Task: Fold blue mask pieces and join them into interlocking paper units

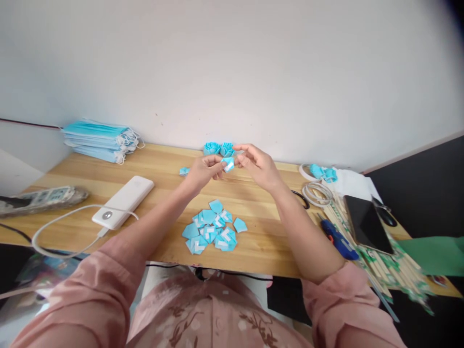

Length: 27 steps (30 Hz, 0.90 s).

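Between the thumb and fingers of my left hand (205,171) is a folded blue paper petal (228,165) with a white tape strip on its face. My right hand (256,166) is close at its right side, index finger raised and the thumb bent toward the other fingers; what they pinch, if anything, is too small to make out. Just behind my hands stand blue paper roses (212,148) against the wall. A small folded blue piece (184,171) lies left of my left hand. Nearer me is a loose pile of blue paper petals (208,216), several with white tape strips.
At left are stacked face masks (96,137), a white power bank (123,202) with its cable, and a plastic-wrapped item (54,198). At right lie tape rolls (317,194), a blue glue gun (339,239), a dark phone (368,223), wrapped chopsticks (391,266) and green paper (431,253).
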Each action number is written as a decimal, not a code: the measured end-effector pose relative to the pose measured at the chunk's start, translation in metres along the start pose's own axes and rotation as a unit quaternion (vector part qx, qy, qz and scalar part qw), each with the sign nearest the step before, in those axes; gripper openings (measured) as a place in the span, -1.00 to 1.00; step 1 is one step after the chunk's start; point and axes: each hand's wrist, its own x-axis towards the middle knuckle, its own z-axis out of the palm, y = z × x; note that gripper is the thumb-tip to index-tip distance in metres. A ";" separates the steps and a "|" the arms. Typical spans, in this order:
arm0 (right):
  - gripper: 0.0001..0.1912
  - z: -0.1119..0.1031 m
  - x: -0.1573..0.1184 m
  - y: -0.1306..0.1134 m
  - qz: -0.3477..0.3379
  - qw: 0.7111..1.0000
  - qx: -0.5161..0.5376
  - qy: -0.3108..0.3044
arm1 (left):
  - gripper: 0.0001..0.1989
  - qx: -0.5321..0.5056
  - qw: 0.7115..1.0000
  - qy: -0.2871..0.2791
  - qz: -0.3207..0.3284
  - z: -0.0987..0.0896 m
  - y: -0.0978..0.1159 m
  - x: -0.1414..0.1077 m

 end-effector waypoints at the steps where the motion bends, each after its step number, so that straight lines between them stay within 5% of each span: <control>1: -0.59 0.003 -0.001 0.005 0.009 1.000 0.013 -0.002 | -0.62 -0.013 1.000 0.007 -0.001 0.000 -0.004 0.000; 14: -0.56 0.028 -0.016 0.025 0.036 0.999 -0.020 0.028 | -0.74 -0.003 1.000 -0.021 -0.023 0.008 -0.036 -0.006; 27: -0.56 0.032 -0.020 0.042 0.075 0.996 0.044 0.015 | -0.74 0.060 0.997 -0.054 -0.012 0.011 -0.040 -0.013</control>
